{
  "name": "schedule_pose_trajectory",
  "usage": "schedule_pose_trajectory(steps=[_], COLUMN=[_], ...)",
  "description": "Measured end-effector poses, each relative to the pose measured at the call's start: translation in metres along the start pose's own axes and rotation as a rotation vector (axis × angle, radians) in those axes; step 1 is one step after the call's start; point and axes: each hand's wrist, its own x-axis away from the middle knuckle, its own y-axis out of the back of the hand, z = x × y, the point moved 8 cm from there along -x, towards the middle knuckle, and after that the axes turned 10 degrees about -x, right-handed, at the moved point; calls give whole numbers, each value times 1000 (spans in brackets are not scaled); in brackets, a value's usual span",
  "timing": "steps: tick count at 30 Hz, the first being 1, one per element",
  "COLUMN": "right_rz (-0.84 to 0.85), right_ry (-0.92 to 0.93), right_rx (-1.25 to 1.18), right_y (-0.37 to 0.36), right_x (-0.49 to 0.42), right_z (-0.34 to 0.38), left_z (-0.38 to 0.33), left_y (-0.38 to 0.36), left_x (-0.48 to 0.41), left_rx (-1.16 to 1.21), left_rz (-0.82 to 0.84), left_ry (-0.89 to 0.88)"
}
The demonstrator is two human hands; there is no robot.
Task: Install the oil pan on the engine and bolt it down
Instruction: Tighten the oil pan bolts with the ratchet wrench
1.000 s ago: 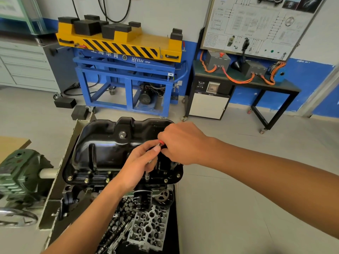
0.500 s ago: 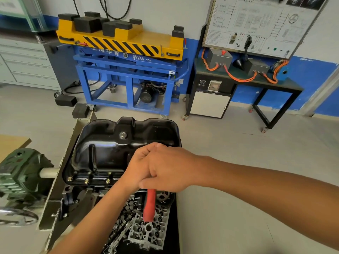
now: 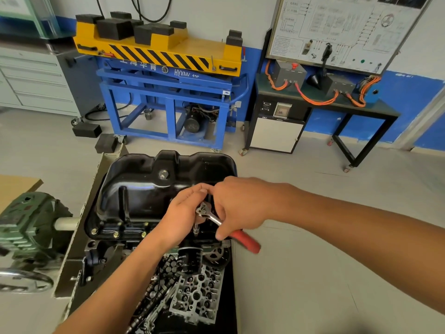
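Rightward, ratchet (image 3: pixel 218 220) beyond oil pan (image 3: pixel 144 189) rim

The red handle of the ratchet (image 3: pixel 225 224) has swung around: half a second ago it pointed down toward the person, and now it sticks out to the right. The right hand (image 3: pixel 240 208) has moved with it and no longer covers the left hand (image 3: pixel 183 218). The shiny head of the tool now shows between both hands.
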Motion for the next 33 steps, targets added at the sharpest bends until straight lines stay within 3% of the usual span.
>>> schedule_pose_trajectory(steps=[5,8,11,15,23,27,33], right_rz=[-210,-393,-433,-451,-337,-227,-236], right_ry=[-47,-1,22,36,8,58,96], right_rx=[188,316,330,315,159,-20,-108], right_y=[20,26,24,26,19,0,-7], right_x=[-1,-3,-8,-9,8,9,4], right_z=[-15,-6,-3,-3,-3,17,27], left_z=[-19,-24,-30,-30,-37,-45,-46], left_y=[-19,-20,-23,-20,-2,-18,-24], left_x=[6,9,12,15,14,16,18], left_rx=[114,144,159,147,95,68,147], left_rz=[212,240,266,262,-48,14,152], left_ry=[-105,-152,-182,-190,-173,-208,-193])
